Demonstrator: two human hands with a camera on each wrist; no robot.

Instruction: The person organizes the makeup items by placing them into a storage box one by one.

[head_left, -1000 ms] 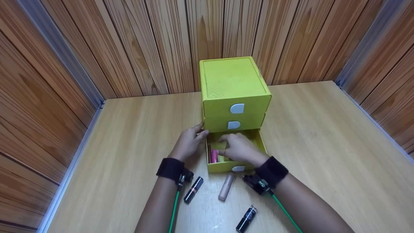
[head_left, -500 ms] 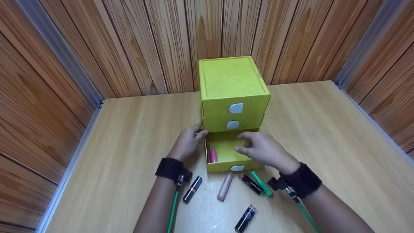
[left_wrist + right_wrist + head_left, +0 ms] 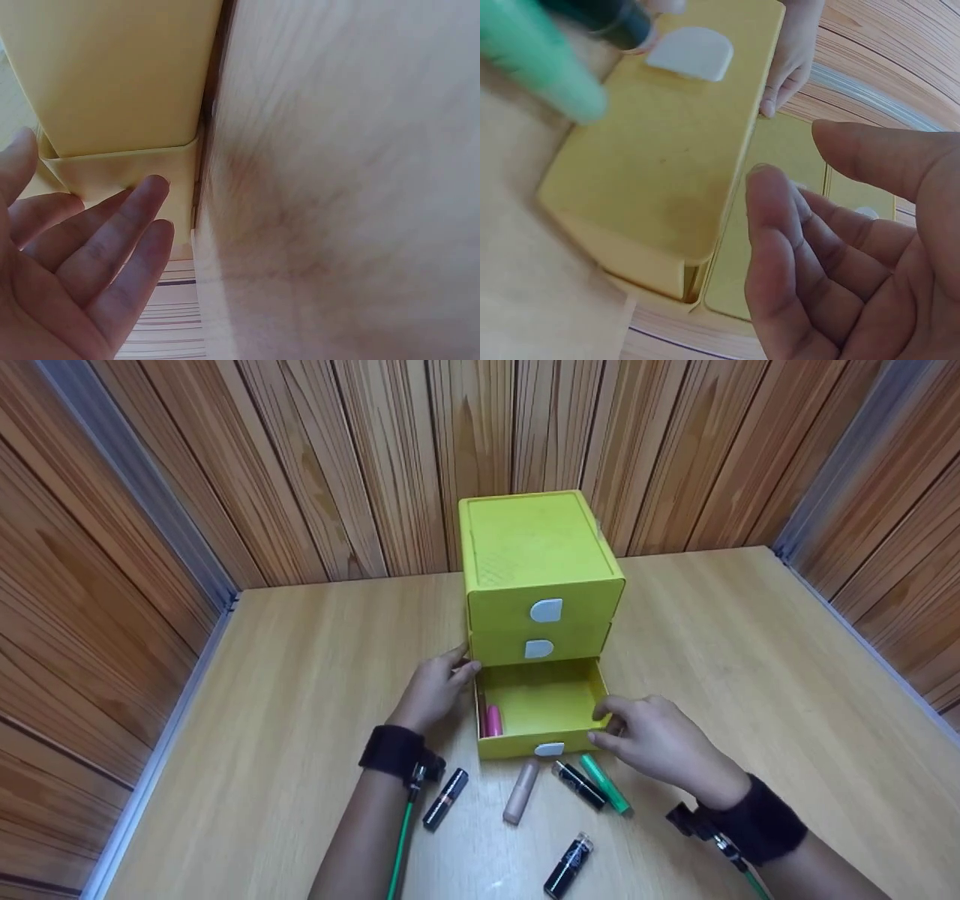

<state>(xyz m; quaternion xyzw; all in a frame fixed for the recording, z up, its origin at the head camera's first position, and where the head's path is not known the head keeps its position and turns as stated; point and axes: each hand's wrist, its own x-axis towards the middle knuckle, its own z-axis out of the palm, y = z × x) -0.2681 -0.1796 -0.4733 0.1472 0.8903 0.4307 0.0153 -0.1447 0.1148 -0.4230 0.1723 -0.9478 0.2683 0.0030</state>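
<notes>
The wrist views look hazy, their tabletop (image 3: 345, 187) blurred.

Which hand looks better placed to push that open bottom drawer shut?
Probably the right hand: it holds nothing and is right by the front corner of the bottom drawer. The left hand is farther back, beside the yellow cabinet.

No lettering can be read: the black tube nearest the bottom edge (image 3: 568, 866), around five o'clock, bears pale markings (too small to make out).
</notes>
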